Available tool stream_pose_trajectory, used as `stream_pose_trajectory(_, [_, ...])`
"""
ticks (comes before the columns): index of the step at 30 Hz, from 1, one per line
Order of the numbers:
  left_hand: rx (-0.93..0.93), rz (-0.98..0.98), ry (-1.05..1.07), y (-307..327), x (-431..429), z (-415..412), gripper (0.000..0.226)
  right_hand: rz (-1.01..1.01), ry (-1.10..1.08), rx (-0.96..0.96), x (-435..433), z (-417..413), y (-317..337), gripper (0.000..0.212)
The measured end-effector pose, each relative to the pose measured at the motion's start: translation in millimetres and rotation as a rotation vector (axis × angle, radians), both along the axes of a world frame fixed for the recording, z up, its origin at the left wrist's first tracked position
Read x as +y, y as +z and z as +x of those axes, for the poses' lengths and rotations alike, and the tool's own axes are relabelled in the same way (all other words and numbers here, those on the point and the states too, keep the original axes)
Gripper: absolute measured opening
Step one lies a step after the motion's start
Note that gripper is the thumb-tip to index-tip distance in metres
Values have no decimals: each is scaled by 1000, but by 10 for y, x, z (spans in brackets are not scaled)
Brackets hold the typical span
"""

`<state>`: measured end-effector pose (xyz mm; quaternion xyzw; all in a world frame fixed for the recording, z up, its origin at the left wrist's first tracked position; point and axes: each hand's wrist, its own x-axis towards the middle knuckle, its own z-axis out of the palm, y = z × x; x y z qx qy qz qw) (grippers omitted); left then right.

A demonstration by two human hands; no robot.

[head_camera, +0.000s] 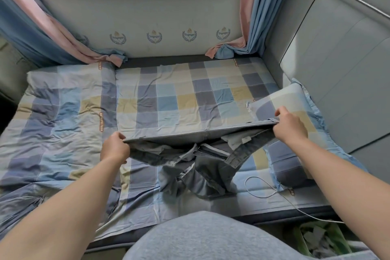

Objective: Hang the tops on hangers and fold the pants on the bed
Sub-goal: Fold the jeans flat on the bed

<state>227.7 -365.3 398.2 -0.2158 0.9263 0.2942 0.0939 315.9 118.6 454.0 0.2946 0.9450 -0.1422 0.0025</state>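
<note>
I see my left hand and right hand each gripping one end of the waistband of the grey pants, with the fingers of both curled tight round the fabric. The far side of the waistband runs taut in a straight line from one fist to the other, a little higher at my right. The near side sags open between them.

The pants are faded grey denim. The fly is undone, with the zip showing at the middle, and a small white label sits inside near my right hand. Below the waistband the legs hang down and bunch in a crumpled heap on the checked sheet of the bed, near its front edge and between my forearms. I cannot tell how the legs lie inside that heap.

My right hand is over a checked pillow. A thin white cable loops on the sheet just right of the bunched legs
</note>
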Motion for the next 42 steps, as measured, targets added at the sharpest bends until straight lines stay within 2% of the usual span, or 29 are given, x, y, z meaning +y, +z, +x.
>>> stream_pose_trajectory(3, [-160,439,261,-28,-2,42,33,-460,-164,31,-62,-40,14,57])
stream_pose_trajectory(6, [-283,884,365,-3,22,60,30,-862,-267,15,-98,-24,31,66])
stream_pose_trajectory(9, [-313,1193,436,100,18,64,22,-1140,-305,19,-99,-3,60,54])
stream_pose_trajectory(11, [-309,1325,471,159,10,45,31,-1255,-342,69,-125,-1,79,38])
stream_pose_trajectory(13, [-307,1416,509,208,12,17,34,-1282,-356,116,-152,-16,81,31])
stream_pose_trajectory(17, [-257,1528,481,317,32,-53,13,-1419,-358,192,-147,-51,138,17])
stream_pose_trajectory(19, [-211,1572,443,356,35,-108,14,-1500,-263,187,-135,-58,202,10])
stream_pose_trajectory(22, [-140,1459,318,455,110,-231,19,-1425,-106,222,-139,-160,286,16])
stream_pose_trajectory(24, [-10,1226,235,573,214,-356,23,-1241,-81,333,-162,-328,380,19])
stream_pose_trajectory(27, [287,808,181,879,334,-570,15,-1016,-83,495,-154,-656,659,12])
stream_pose_trajectory(30, [506,556,100,1366,413,-764,8,-820,-45,619,-119,-949,1123,12])
stream_pose_trajectory(33, [648,342,72,1932,444,-981,25,-558,61,741,-107,-1095,1761,5])
stream_pose_trajectory(35, [723,205,67,2339,431,-1129,30,-497,148,815,-115,-1164,2221,8])
stream_pose_trajectory(38, [842,200,100,2948,431,-1324,37,-373,221,892,-124,-1268,2869,7])
stream_pose_trajectory(40, [921,295,114,3353,462,-1421,36,-219,236,952,-139,-1323,3280,23])
stream_pose_trajectory(42, [992,430,96,3757,499,-1507,34,-143,260,1014,-152,-1374,3663,28])
